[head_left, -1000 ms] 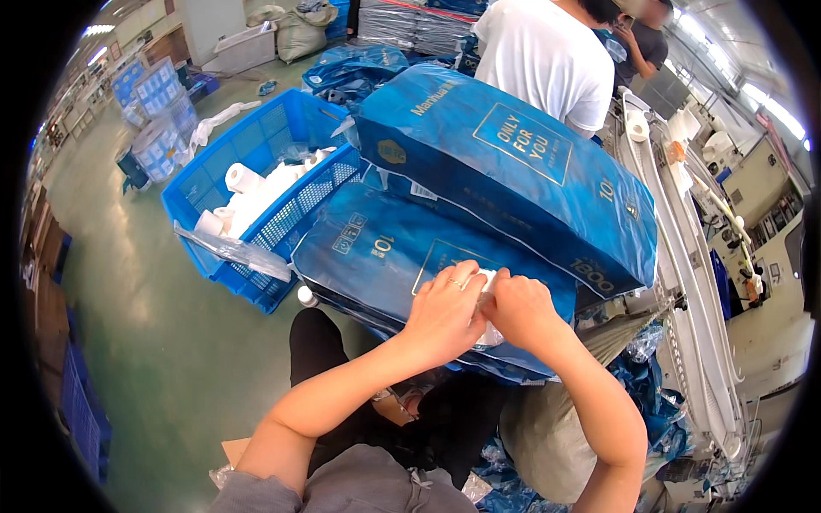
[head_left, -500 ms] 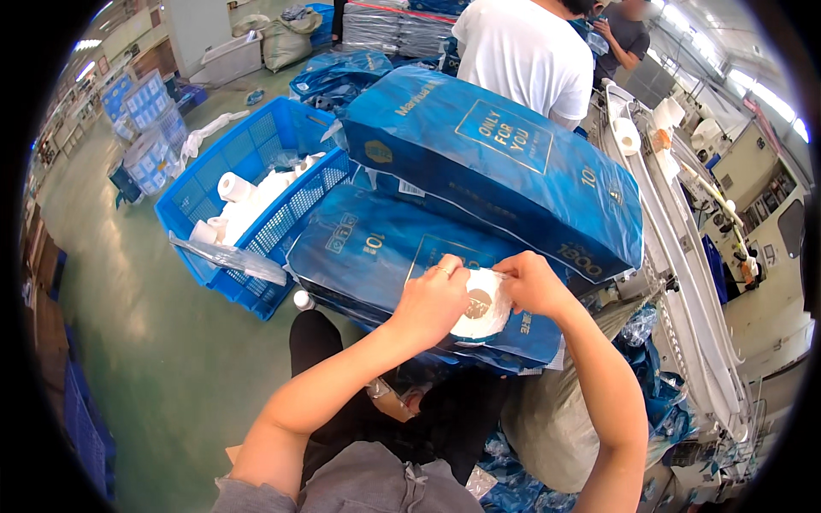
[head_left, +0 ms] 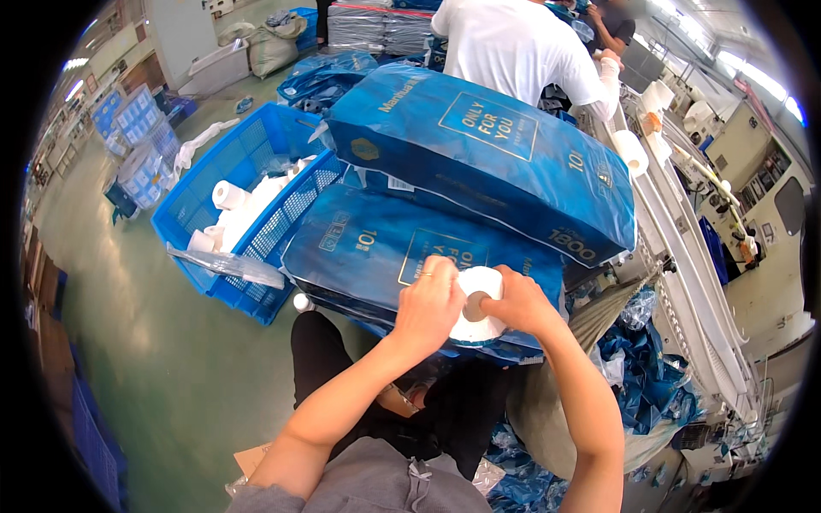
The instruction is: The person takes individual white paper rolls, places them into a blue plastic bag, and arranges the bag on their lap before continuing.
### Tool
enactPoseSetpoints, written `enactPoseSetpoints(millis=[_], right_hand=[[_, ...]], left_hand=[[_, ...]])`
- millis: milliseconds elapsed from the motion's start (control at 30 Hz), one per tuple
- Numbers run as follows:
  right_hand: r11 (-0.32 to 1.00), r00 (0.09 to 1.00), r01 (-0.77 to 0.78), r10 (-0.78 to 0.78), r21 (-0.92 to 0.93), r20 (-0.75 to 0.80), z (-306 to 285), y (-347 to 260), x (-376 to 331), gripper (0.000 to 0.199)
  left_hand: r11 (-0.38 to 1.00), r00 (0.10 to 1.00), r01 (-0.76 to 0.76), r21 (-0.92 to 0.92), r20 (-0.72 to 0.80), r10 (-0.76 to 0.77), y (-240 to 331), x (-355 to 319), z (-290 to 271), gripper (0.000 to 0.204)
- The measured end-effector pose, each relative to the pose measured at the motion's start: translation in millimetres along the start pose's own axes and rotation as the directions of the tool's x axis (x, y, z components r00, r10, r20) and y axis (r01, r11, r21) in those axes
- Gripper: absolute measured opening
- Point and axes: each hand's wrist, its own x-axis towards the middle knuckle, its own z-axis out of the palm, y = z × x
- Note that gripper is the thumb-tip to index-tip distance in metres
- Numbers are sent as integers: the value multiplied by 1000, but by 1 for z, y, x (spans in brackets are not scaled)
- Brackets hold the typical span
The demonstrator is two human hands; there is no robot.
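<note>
A white toilet paper roll point(head_left: 483, 280) stands in front of me with its round end and cardboard core facing up. A thin blue-green edge shows around its lower side. My left hand point(head_left: 429, 309) is closed at the roll's left side; whether it also pinches wrapper film there is hidden. My right hand point(head_left: 522, 303) grips the right side, its thumb by the core hole. Beneath the roll lies a long blue plastic-wrapped pack point(head_left: 333, 244). A second blue pack point(head_left: 402, 128) rests behind and partly on top of it.
A blue crate point(head_left: 192, 192) with several loose white rolls stands at left. A conveyor point(head_left: 684, 256) carrying rolls runs along the right. A large pale sack point(head_left: 547, 419) and crumpled blue film point(head_left: 641, 368) lie at lower right. A person in white point(head_left: 513, 51) is beyond the packs.
The roll's top now looks smooth and white, where ragged film or paper covered it before. My right hand has moved from pinching its top edge to gripping its side, thumb near the core.
</note>
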Motion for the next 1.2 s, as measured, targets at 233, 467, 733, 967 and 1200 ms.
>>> enactPoseSetpoints(millis=[233, 467, 733, 967, 1200], right_hand=[[895, 919, 46, 137, 445, -370, -7, 49, -20, 41], [969, 878, -3, 121, 247, -464, -8, 19, -40, 49], [920, 873, 318, -189, 230, -450, 35, -2, -34, 44], [561, 942, 211, 103, 801, -320, 36, 47, -44, 10], [817, 773, 110, 288, 567, -565, 17, 154, -79, 5]], left_hand=[[937, 964, 239, -256, -55, -261, -42, -8, -47, 5], [981, 966, 164, 103, 186, -181, -39, -29, -68, 30], [941, 866, 120, 318, 429, -255, 3, 10, -38, 49], [948, 887, 270, 169, 339, -313, -2, 3, -60, 45], [950, 934, 307, 51, 178, -311, -3, 1, -83, 41]])
